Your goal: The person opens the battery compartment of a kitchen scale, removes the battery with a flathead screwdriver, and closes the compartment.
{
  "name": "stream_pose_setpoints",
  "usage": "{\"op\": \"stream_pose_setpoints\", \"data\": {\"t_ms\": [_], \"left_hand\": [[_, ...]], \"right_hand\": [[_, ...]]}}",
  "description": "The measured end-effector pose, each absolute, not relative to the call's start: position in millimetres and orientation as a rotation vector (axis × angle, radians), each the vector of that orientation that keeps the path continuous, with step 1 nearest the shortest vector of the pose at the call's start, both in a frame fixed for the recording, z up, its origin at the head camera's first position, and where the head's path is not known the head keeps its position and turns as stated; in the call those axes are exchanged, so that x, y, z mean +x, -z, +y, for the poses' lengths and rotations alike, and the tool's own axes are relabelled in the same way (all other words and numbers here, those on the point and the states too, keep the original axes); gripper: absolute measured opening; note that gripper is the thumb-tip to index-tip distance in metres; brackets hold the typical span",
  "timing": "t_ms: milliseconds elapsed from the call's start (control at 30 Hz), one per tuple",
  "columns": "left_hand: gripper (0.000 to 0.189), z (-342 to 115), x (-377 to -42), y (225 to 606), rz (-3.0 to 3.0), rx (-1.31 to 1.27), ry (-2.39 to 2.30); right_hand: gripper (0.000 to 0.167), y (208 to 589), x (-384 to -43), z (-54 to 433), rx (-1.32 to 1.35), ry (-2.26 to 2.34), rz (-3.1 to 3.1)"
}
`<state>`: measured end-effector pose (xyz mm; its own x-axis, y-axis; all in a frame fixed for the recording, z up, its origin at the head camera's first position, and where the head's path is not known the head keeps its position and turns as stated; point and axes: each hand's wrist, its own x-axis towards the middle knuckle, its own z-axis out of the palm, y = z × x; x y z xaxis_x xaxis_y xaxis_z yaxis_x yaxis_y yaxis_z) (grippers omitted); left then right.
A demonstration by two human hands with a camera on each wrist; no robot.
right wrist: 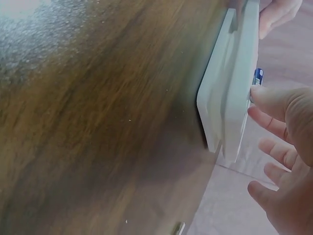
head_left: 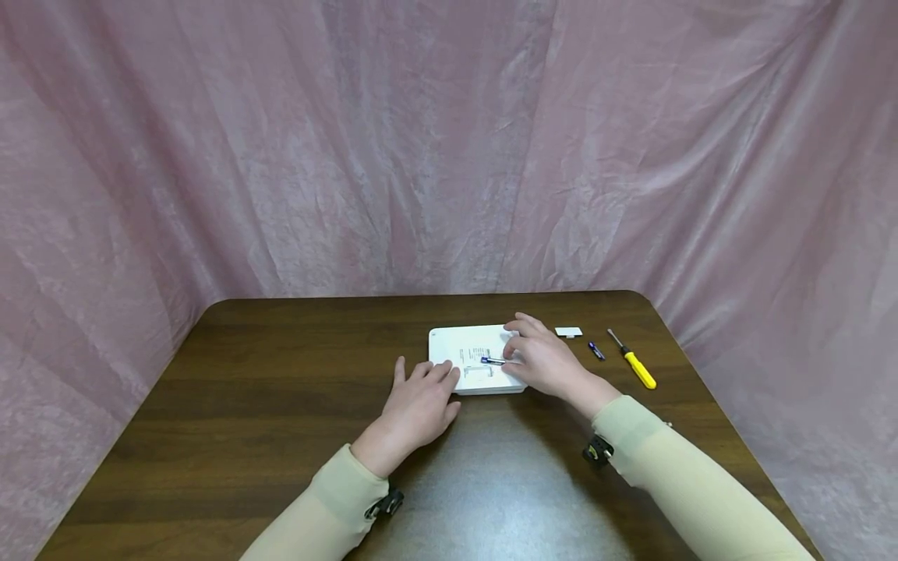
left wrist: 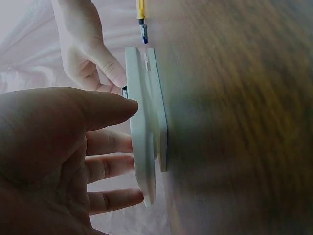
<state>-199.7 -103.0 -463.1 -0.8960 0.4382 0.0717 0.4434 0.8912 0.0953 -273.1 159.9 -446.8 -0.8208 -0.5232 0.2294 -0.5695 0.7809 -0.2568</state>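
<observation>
A white, flat, two-layered device [head_left: 449, 343] lies on the table, with printed text and a small rectangular recess on its upper face. My right hand [head_left: 543, 362] pinches a battery [head_left: 493, 361] between thumb and index finger, just above the recess or at it. The blue end of this battery [right wrist: 258, 76] shows past the thumb in the right wrist view. On the device's left side rests my left hand [head_left: 417, 405], its fingertips touching the upper face and its fingers spread. In the left wrist view the thumb [left wrist: 110, 107] lies along the device's near edge.
Right of the device lie a small white cover [head_left: 568, 332] with a tab, a second battery [head_left: 596, 351] and a yellow-handled screwdriver [head_left: 640, 369]. The wooden table [head_left: 245, 389] has a pink curtain [head_left: 393, 156] behind it.
</observation>
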Motion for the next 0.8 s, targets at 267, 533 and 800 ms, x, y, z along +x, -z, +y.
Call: {"op": "stream_pose_setpoints", "data": {"t_ms": [267, 533, 800], "left_hand": [[0.055, -103.4, -199.3, 463.0, -3.001, -0.705, 0.174], [0.056, -102.5, -198.7, 462.6, -3.006, -0.706, 0.161], [0.055, -103.5, -198.4, 462.9, -2.993, -0.712, 0.158]], "right_hand": [[0.01, 453.0, -274.3, 160.5, 0.887, -0.474, -2.792], [0.011, 453.2, -268.9, 163.2, 0.86, -0.5, -2.772], [0.014, 448.7, -258.4, 177.2, 0.709, -0.527, -2.788]]}}
